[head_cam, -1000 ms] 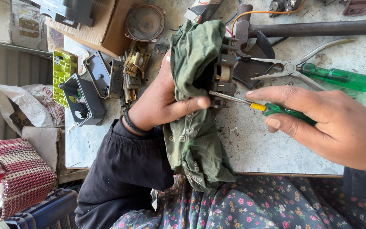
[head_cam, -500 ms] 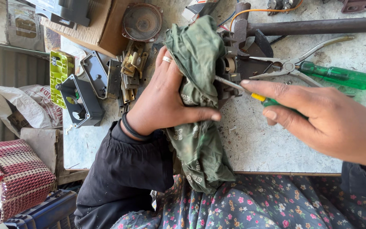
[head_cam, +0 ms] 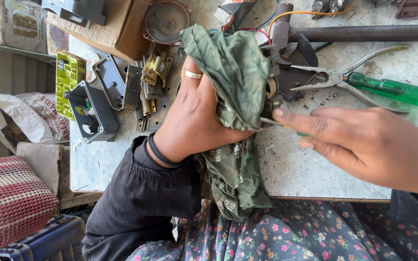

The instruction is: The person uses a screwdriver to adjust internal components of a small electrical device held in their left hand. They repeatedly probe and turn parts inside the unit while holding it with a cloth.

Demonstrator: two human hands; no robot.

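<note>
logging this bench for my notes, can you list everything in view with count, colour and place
crumpled green cloth: 1, dull green, centre, draped over a metal part and hanging off the bench edge
dark metal mechanism: 1, black-grey, under the cloth's right side
thin metal screwdriver shaft: 1, silver, at the mechanism
green-handled pliers: 1, right
long dark metal pipe: 1, top right
brass and steel plates: several, left of the cloth
black plastic housing: 1, left
yellow-green circuit board: 1, far left
cardboard box: 1, brown, top left
woven red basket: 1, bottom left
left hand: grips the cloth, wears a ring
right hand: holds the screwdriver
</note>
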